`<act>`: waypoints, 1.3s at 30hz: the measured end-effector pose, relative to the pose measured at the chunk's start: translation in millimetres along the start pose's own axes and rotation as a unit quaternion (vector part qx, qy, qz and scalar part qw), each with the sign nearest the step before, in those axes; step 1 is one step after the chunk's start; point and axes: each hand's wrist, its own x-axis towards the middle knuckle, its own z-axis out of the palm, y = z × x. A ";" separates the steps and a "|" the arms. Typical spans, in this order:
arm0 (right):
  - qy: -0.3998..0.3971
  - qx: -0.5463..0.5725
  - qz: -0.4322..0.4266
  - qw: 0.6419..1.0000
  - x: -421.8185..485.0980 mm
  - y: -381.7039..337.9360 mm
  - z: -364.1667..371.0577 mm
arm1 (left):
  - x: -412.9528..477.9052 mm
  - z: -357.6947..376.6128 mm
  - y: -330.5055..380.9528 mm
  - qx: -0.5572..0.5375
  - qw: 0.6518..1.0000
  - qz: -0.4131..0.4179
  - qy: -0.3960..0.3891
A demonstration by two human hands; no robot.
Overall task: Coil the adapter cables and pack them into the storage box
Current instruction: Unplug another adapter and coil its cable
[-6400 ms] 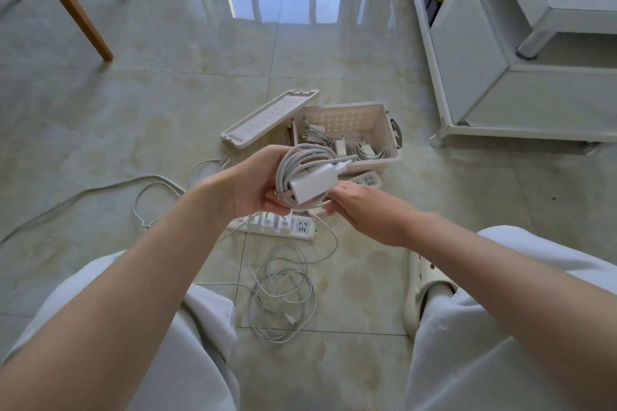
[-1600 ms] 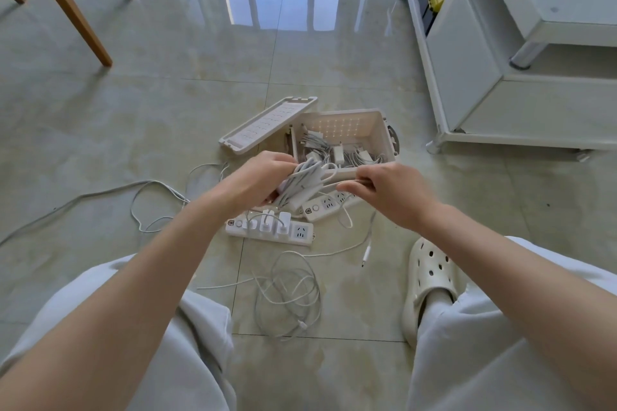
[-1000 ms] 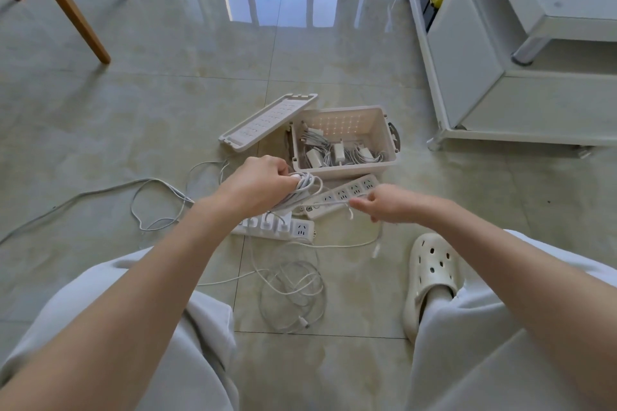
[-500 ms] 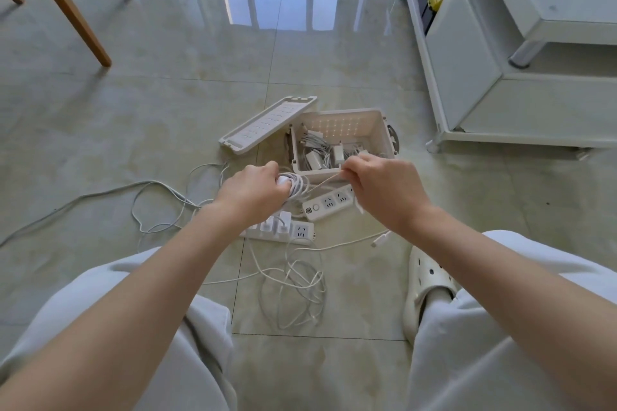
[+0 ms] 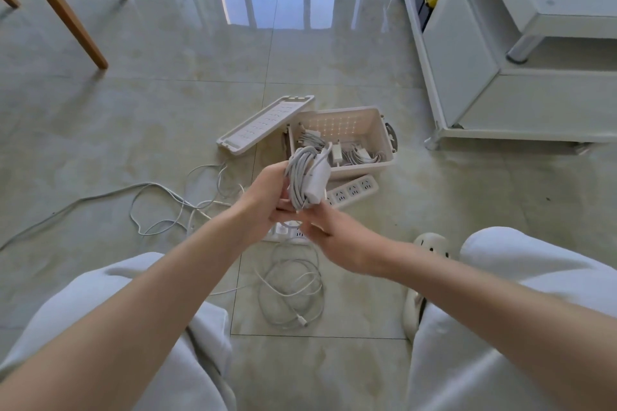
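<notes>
Coiling step about done: left grip (image 5: 267, 200) clamped on coil (image 5: 296, 173) and adapter (image 5: 317, 182); right grip (image 5: 337, 233) under coil, hold unclear; next, lower bundle into box (image 5: 384, 130)

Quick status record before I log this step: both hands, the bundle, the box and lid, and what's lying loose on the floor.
left hand: grips the coiled adapter cable, raised above the floor
right hand: fingers at the coil's lower end; grip unclear
storage box: open, several adapters with cables already inside
lid: off, lying at the box's left side
loose cable: in loose loops on the floor, not yet coiled
power strip: on the floor before the box; a second is partly hidden under the hands
</notes>
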 end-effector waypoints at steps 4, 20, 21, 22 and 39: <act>0.002 0.065 -0.021 0.998 -5.1 -16.4 -7.8 | 4.2 -4.8 0.2 -0.090 0.996 0.017 -0.001; 0.059 -0.068 -0.082 0.993 -3.4 13.8 -15.9 | 5.9 -11.9 -3.6 0.002 0.997 0.017 0.072; 0.062 -0.088 -0.078 0.991 -2.2 15.5 -18.0 | 5.9 -12.0 -5.0 0.019 0.998 0.012 0.057; 0.061 -0.111 -0.077 0.989 -1.4 16.1 -19.7 | 6.1 -11.1 -5.7 0.031 0.998 0.009 0.045; 0.120 -0.314 -0.089 0.938 3.2 20.1 -63.0 | 8.4 -39.9 6.1 0.653 0.758 0.016 0.001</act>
